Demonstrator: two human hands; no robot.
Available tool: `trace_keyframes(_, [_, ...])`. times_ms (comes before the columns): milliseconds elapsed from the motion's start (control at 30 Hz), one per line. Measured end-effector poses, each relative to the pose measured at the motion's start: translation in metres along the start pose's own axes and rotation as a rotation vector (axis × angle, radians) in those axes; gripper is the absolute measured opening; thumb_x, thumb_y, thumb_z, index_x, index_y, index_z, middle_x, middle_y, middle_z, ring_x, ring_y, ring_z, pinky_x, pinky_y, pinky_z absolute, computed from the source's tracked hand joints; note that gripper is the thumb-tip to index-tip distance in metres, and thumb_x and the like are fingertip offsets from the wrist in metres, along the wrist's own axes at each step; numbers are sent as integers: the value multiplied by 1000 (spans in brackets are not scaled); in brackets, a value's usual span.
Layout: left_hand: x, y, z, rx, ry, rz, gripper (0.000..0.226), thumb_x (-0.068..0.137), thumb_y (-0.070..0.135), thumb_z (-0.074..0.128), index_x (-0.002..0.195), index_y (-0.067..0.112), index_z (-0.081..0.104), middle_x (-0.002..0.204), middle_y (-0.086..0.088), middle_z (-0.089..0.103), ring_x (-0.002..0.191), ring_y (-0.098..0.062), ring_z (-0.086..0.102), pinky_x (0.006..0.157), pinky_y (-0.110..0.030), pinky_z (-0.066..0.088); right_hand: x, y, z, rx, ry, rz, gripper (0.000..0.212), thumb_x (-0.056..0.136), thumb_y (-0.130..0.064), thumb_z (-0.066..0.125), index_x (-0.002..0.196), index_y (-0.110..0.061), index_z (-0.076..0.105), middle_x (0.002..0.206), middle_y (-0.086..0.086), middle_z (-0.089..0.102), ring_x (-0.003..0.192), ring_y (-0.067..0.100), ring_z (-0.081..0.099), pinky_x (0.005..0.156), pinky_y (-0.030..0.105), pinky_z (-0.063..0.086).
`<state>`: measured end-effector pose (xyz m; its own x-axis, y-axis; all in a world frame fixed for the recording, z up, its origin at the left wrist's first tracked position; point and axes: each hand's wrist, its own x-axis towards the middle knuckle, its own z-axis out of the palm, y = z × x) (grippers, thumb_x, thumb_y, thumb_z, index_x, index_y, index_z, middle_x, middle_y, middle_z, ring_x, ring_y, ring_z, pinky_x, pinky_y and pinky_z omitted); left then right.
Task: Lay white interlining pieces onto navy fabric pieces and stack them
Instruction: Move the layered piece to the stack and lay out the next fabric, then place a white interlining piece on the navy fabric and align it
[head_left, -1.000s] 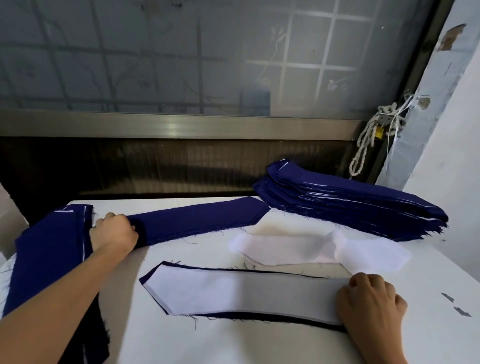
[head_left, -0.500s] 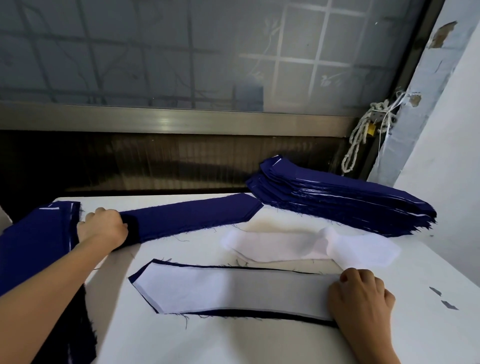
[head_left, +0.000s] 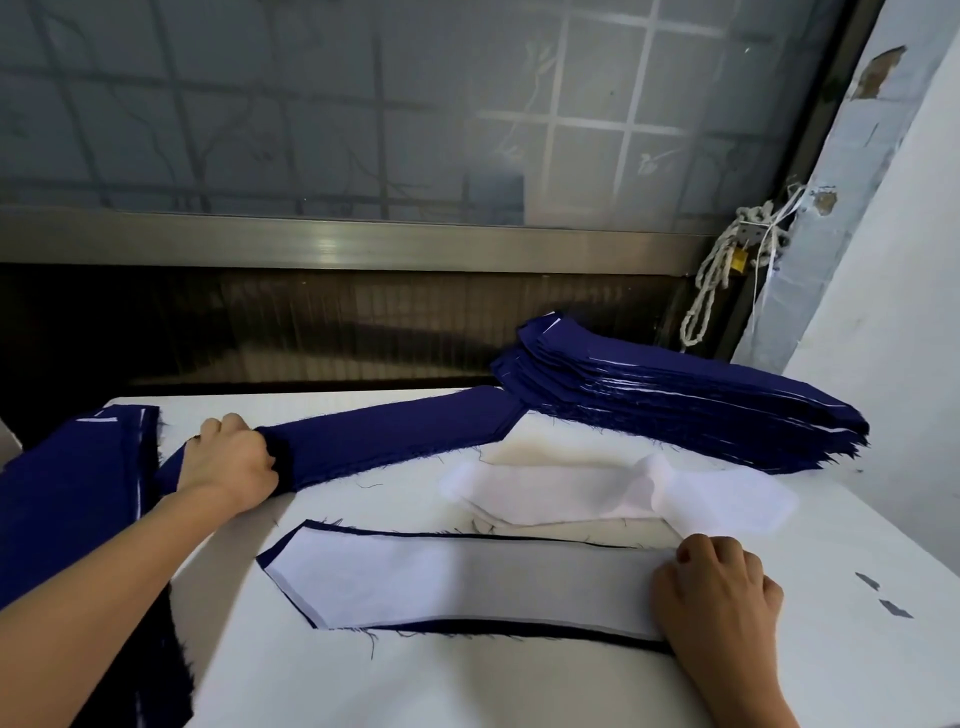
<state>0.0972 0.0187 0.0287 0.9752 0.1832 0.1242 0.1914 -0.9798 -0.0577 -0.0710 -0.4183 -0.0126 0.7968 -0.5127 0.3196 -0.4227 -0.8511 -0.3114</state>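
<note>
The left hand (head_left: 228, 460) is gripping one end of a long navy fabric piece (head_left: 395, 434), its fingers curled tightly round the bunched cloth, and the strip is stretching away from that hand toward the far right, lying on the white table (head_left: 467, 686). The right hand (head_left: 719, 592) is resting with curled fingers on the right end of a white interlining piece (head_left: 457, 584); whether it is pinching the cloth or only pressing on it cannot be told. That interlining is lying flat on a navy under-piece (head_left: 519, 630), whose dark edges are showing all round it, and the pair is reaching from the right hand leftward to a pointed tip below the left hand. Just beyond the right hand, loose interlining pieces (head_left: 597, 493) are lying rumpled. Farther beyond them, a tall stack of navy pieces (head_left: 691, 400) is sitting. Just left of the left hand, a second navy pile (head_left: 67, 493) is hanging over the table's edge.
</note>
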Motion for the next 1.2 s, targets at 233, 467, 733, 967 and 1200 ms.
trace_keyframes(233, [4,-7,-1,-372,-46,18,16,87,21,69,72,22,76,113,-4,68,96,-25,60,86,-38,50,-1,-3,-3,-7,-13,8,8,80,-16,62,85,-12,59,91,7,53,94,33,48,82,41,33])
trace_keyframes(467, [-1,-3,-7,-253,162,-68,46,77,36,80,115,19,60,107,-10,68,104,-33,60,89,-44,45,-1,-3,-2,-2,-10,5,7,81,-17,61,85,-12,59,91,6,53,94,32,48,82,41,33])
trace_keyframes(733, [-18,-22,-7,-576,355,-266,36,88,24,75,116,3,68,95,-24,69,89,-45,63,68,-43,47,1,-3,-1,-35,0,-21,6,82,-17,62,85,-12,60,90,6,54,92,31,49,84,41,31])
trace_keyframes(967, [-58,23,-11,-842,576,-149,22,97,22,60,101,4,72,87,-16,71,80,-37,62,70,-39,46,1,-3,0,-33,15,-8,7,81,-19,63,82,-13,60,89,6,54,92,32,50,83,41,31])
trace_keyframes(1200, [-111,78,-2,-939,670,14,19,80,-5,72,92,9,73,85,2,67,80,-21,62,69,-34,46,0,1,4,65,182,-125,9,78,-10,72,80,-9,63,85,9,58,85,37,55,85,46,34])
